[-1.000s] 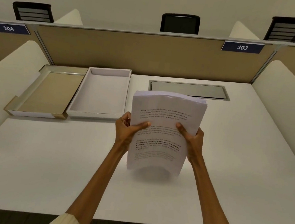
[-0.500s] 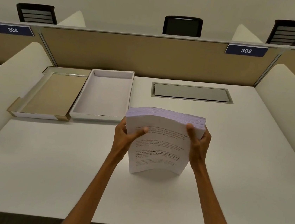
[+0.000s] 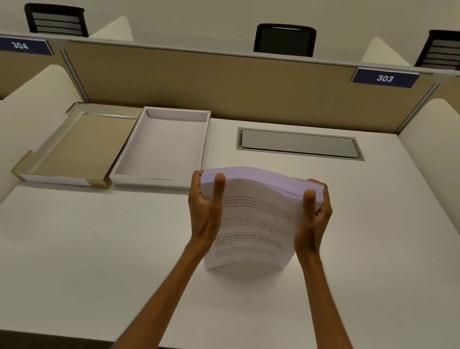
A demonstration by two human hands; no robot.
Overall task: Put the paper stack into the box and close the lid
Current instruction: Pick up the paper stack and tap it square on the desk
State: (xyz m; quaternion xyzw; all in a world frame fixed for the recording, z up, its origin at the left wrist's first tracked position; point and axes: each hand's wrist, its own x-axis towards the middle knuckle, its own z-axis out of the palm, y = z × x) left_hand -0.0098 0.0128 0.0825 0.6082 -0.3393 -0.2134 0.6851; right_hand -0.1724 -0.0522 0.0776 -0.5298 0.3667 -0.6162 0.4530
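a: where's the paper stack [image 3: 255, 220]?

b: standing on its lower edge on the bench [image 3: 70, 256], printed face toward me. my left hand [image 3: 205, 208] and right hand [image 3: 313, 221] clamp its two sides near the top, thumbs on the front sheet.

a: and the box [image 3: 163, 149]?

b: open, empty, up and to my left, just beyond the left hand. its long axis runs away from me. the lid [image 3: 74, 145] lies touching it on the far side.

a: so?

b: i judge the stack must go left and forward, then tip flat, long edge along the box's. left hand leads.
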